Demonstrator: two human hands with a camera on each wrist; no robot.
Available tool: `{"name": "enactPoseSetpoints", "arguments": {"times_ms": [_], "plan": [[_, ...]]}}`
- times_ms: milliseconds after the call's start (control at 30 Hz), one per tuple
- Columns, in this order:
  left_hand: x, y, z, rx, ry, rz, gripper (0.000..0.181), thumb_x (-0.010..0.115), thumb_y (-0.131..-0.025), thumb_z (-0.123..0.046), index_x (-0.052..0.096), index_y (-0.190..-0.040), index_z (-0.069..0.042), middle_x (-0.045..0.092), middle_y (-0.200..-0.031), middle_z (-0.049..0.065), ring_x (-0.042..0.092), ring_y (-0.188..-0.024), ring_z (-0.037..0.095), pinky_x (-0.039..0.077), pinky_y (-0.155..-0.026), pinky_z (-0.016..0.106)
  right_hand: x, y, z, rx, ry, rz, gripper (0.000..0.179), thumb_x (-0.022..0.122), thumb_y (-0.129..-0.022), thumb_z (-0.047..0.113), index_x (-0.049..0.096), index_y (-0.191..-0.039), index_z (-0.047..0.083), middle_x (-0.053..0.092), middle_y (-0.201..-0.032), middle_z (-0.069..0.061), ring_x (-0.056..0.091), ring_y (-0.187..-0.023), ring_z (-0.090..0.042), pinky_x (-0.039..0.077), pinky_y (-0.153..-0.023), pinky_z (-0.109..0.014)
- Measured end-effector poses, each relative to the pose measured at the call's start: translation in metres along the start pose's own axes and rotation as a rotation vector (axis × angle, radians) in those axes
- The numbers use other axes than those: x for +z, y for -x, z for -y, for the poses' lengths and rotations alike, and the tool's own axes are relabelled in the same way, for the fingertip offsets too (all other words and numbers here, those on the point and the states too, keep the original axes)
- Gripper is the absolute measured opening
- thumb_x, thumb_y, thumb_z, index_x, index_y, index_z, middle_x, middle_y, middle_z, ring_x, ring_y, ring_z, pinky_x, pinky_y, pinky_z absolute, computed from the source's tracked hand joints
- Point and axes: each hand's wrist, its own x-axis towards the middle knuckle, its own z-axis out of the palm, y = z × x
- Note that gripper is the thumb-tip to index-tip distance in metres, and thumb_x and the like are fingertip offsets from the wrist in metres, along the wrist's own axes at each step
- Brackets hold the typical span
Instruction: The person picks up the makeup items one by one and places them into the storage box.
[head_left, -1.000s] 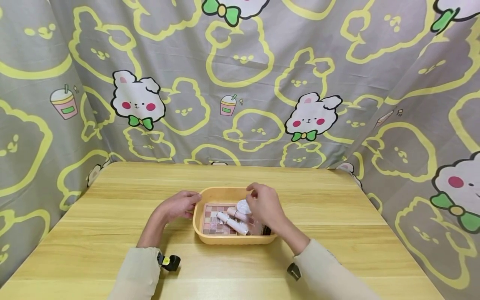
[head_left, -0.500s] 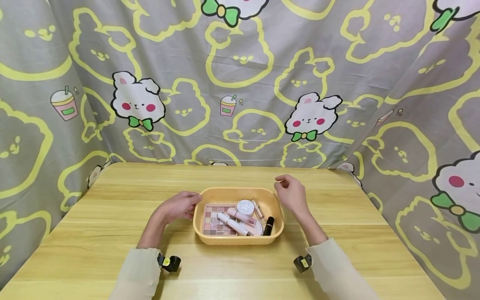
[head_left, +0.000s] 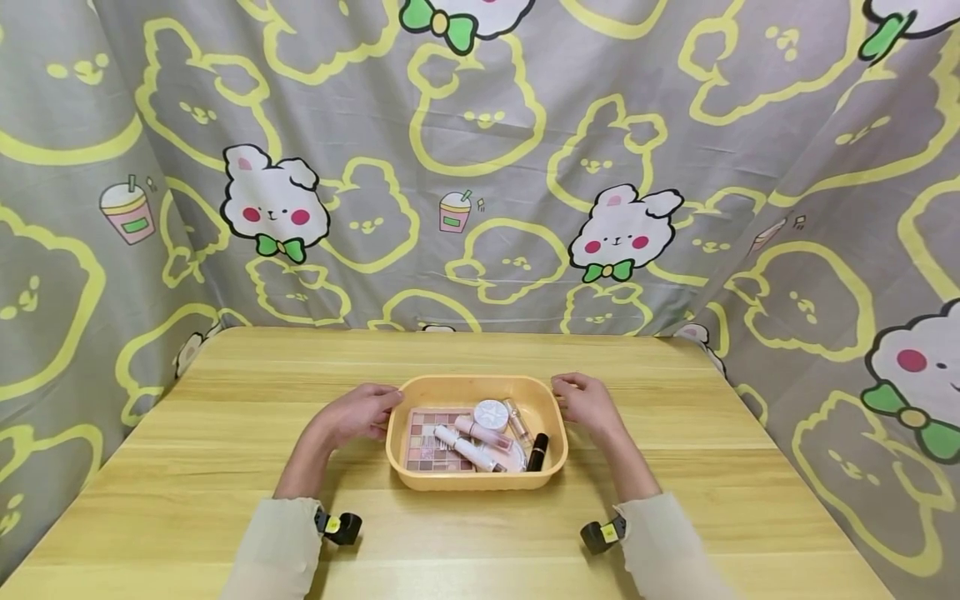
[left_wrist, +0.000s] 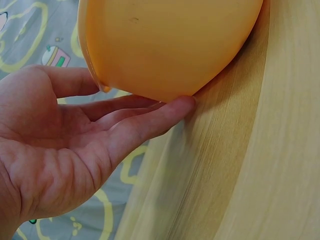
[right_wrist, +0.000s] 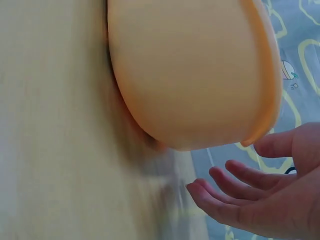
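A yellow-orange plastic basket (head_left: 420, 481) stands on the table between both hands. Inside it lie an eyeshadow palette (head_left: 418, 454), a round white compact (head_left: 491, 414), a pink lip gloss tube (head_left: 483, 434), a white tube (head_left: 465, 448), a clear slim tube (head_left: 518, 422) and a black tube (head_left: 537, 453). My left hand (head_left: 363, 412) holds the basket's left end, thumb at the rim and fingers (left_wrist: 150, 122) along the outer wall. At the right end, my right hand (right_wrist: 250, 192) has its thumb tip close to the rim, its loosely bent fingers spread below, apart from the wall.
The wooden table (head_left: 480, 550) reaches back to a grey patterned curtain (head_left: 375, 250) that encloses it behind and on both sides. A small black camera sits on each wrist, one on the left sleeve (head_left: 273, 533) and one on the right sleeve (head_left: 667, 533).
My right hand has left the inside of the basket, swung out to the right and come down beside its right end. The left hand and the basket stay where they were.
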Motion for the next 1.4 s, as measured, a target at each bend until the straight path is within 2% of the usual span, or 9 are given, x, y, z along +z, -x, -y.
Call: {"name": "enactPoseSetpoints", "arguments": {"times_ms": [100, 333, 600, 1067, 1400], "plan": [[0.000, -0.001, 0.000, 0.004, -0.002, 0.006, 0.054, 0.037, -0.111, -0.025, 0.037, -0.148, 0.013, 0.061, -0.131, 0.026, 0.066, -0.113, 0.028, 0.060, -0.089, 0.039, 0.001, 0.001, -0.005, 0.019, -0.029, 0.018, 0.044, 0.052, -0.106, 0.026, 0.057, -0.139, -0.003, 0.060, -0.135, -0.028, 0.066, -0.114, -0.037, 0.060, -0.091, -0.039], [0.001, -0.001, 0.000, 0.002, -0.001, 0.009, 0.055, 0.038, -0.111, -0.026, 0.035, -0.149, 0.014, 0.060, -0.132, 0.027, 0.065, -0.114, 0.028, 0.060, -0.088, 0.038, 0.003, 0.005, -0.009, 0.043, -0.022, 0.064, 0.047, 0.051, -0.106, 0.031, 0.057, -0.141, 0.000, 0.058, -0.140, -0.024, 0.064, -0.120, -0.037, 0.057, -0.091, -0.037], [0.002, 0.000, -0.003, 0.003, -0.007, 0.014, 0.056, 0.037, -0.111, -0.025, 0.033, -0.150, 0.015, 0.058, -0.136, 0.029, 0.063, -0.121, 0.034, 0.059, -0.092, 0.042, 0.002, 0.005, -0.009, 0.041, -0.045, 0.143, 0.048, 0.048, -0.108, 0.027, 0.052, -0.143, -0.005, 0.056, -0.140, -0.027, 0.063, -0.121, -0.039, 0.057, -0.097, -0.044], [0.004, 0.002, -0.002, 0.011, -0.011, 0.012, 0.054, 0.035, -0.111, -0.024, 0.036, -0.148, 0.015, 0.059, -0.134, 0.029, 0.063, -0.120, 0.034, 0.060, -0.090, 0.042, 0.002, 0.006, -0.011, 0.045, -0.036, 0.168, 0.051, 0.049, -0.107, 0.030, 0.050, -0.145, -0.003, 0.052, -0.147, -0.026, 0.061, -0.124, -0.039, 0.057, -0.095, -0.043], [0.006, 0.004, -0.005, -0.020, -0.018, -0.026, 0.051, 0.036, -0.112, -0.024, 0.040, -0.148, 0.012, 0.060, -0.133, 0.027, 0.063, -0.120, 0.033, 0.060, -0.090, 0.041, 0.001, 0.004, -0.011, 0.005, -0.004, 0.206, 0.051, 0.046, -0.108, 0.029, 0.049, -0.145, -0.006, 0.053, -0.144, -0.028, 0.060, -0.125, -0.043, 0.058, -0.094, -0.048]]}}
